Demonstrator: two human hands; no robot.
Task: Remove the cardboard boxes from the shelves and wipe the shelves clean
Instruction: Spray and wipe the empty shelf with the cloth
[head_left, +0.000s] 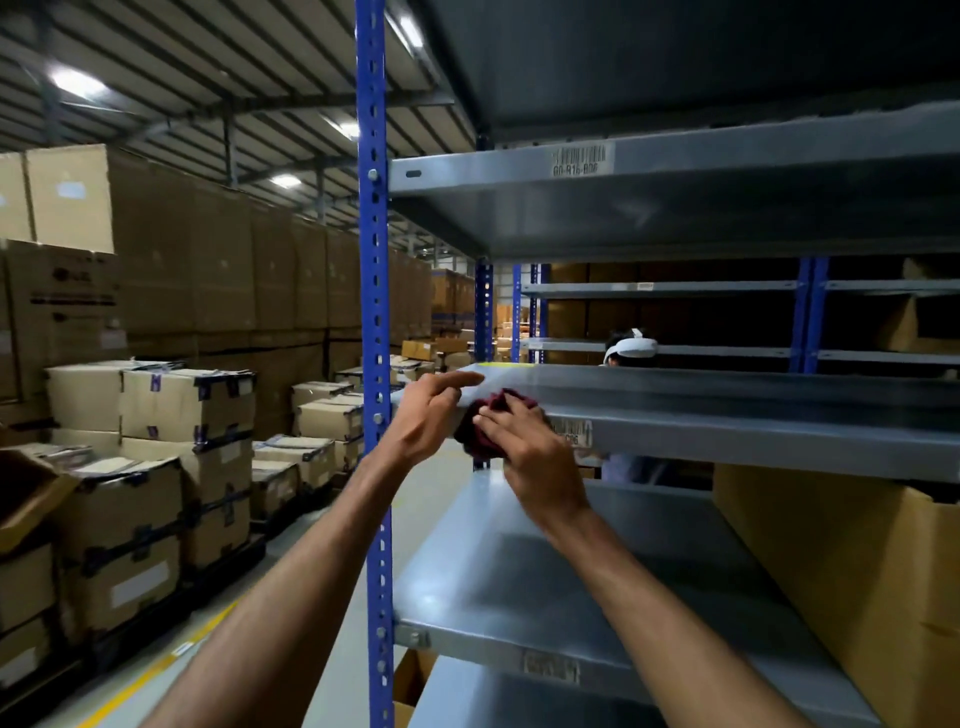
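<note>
Grey sheet steel fills the near right: a lower shelf (519, 587) runs away under both forearms, with a large cardboard box (852, 597) standing on its right part, its top close under the shelf above. Over that bare steel the right hand (540, 457) reaches up to the front lip of the middle shelf (753, 415), its fingers (501, 415) spread and bent over a dark maroon cloth (480, 434) that it holds bunched against the shelf's left front corner, partly covering a barcode label there. Just to the left, the left hand (431, 415) rests on the same corner, its forefinger stretched out straight along the top surface and the other fingers loosely bent against the edge; it has hold of nothing that can be made out. Both hands sit right beside the blue perforated upright (375, 312) that carries the shelves. Above them hangs an upper shelf (727, 171) with its own barcode label on the front lip. Beyond the middle shelf, a person wearing a white headset (631, 347) shows between further racks. To the left of the upright, across the aisle, taped cartons (187, 400) stand stacked, and behind them a tall wall of brown boxes (234, 270) rises toward the corrugated roof with its strip lights.
</note>
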